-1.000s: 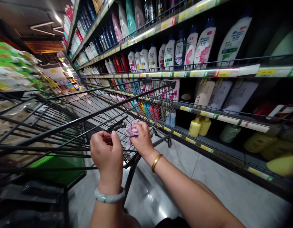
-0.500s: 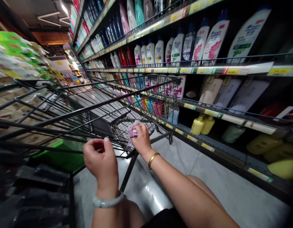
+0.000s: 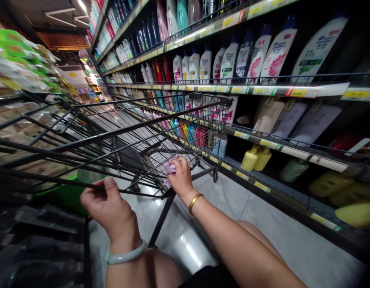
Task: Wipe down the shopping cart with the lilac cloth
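A black wire shopping cart [image 3: 113,132] stands before me, its basket stretching from the left edge to the middle. My right hand [image 3: 181,180], wearing a gold bangle, is closed on a crumpled light-purple cloth [image 3: 171,166]. The cloth lies against the wire side near the basket's lower corner. Lower left, my left hand [image 3: 111,208], with a pale jade bangle, has its fingers curled round the basket's lower bar and its thumb up. The fingertips are partly hidden.
Shelves of shampoo bottles [image 3: 228,62] run along the right. Yellow pump bottles [image 3: 251,158] sit on the bottom shelf. Green-topped packages [image 3: 15,46] are stacked at left, with a green bin [image 3: 61,196] beneath the cart's side. Grey tiled floor [image 3: 229,200] lies between.
My left hand has moved left and slightly down, onto the cart's lower bar. My right hand and the cloth have shifted slightly right. The view has shifted a little.
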### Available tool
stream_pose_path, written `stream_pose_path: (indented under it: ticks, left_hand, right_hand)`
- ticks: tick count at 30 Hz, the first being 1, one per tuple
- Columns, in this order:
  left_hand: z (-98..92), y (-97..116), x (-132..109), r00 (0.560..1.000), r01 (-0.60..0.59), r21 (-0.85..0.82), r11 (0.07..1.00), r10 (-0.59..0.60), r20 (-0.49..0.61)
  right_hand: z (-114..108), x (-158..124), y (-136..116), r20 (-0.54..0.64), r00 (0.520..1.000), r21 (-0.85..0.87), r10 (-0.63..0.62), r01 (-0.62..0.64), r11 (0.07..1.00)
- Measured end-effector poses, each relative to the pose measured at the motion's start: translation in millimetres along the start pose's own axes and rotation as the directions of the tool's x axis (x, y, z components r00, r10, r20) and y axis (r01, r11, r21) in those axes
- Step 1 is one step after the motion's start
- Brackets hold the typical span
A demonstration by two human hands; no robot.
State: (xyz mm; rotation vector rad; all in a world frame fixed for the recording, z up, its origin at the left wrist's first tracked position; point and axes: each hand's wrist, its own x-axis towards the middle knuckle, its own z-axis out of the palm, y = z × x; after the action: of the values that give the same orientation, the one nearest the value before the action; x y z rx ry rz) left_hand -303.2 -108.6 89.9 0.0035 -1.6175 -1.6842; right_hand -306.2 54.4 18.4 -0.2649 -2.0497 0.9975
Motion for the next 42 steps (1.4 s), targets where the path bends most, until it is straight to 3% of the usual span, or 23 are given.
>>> stream_pose_path:
  ticks: [2,5,7,8,10,13,21,25,31,42]
  left_hand:
    - [6.0,-7.3,2.7,0.989,0.133,-0.127,0.983,-0.123,0.08]
    - [11.6,-9.4,0.9,0.96,0.272,-0.283,0.92,-0.238,0.15]
    - [11.2,-8.0,-0.4,0.946,0.309,-0.361,0.88,-0.247,0.208]
    - [10.0,-7.6,-0.2,0.942,0.312,-0.372,0.874,-0.233,0.243]
    - [7.0,-8.0,2.1,0.92,0.338,-0.366,0.867,-0.222,0.324]
    - [5.7,-9.1,6.2,0.881,0.395,-0.324,0.859,-0.254,0.4]
    - [14.8,8.4,-10.3,0.93,0.339,-0.226,0.913,-0.288,0.229]
    - [14.2,15.5,-23.3,0.933,0.345,-0.244,0.906,-0.305,0.19]
    - [19.7,19.7,-41.7,0.952,0.303,-0.242,0.922,-0.279,0.128]
    - [41.6,36.8,-80.1,0.94,0.338,-0.36,0.869,-0.297,0.167]
  right_hand:
    - [-0.5,-1.1,-3.3,-0.021,0.999,0.033,0.024,-0.023,0.999]
    - [-6.1,1.3,-16.5,-0.048,0.99,0.097,-0.135,0.139,0.985]
    - [-8.5,3.2,-17.9,-0.042,0.978,0.108,-0.205,0.208,0.972]
    - [-8.5,3.9,-14.5,-0.038,0.984,0.106,-0.174,0.177,0.979]
    - [-6.6,5.4,-2.2,-0.047,0.999,0.102,0.006,-0.001,0.995]
    - [-2.2,8.2,13.5,-0.072,0.975,0.127,0.21,-0.199,0.972]
    - [2.6,-0.8,8.9,-0.087,0.995,0.03,0.045,-0.042,0.999]
    - [-1.0,-4.2,11.1,-0.099,0.992,0.009,0.08,-0.079,0.997]
    - [-21.8,3.4,7.2,-0.011,0.993,0.008,0.12,-0.119,0.993]
    - [-29.4,19.1,27.3,-0.065,0.961,0.115,0.269,-0.26,0.959]
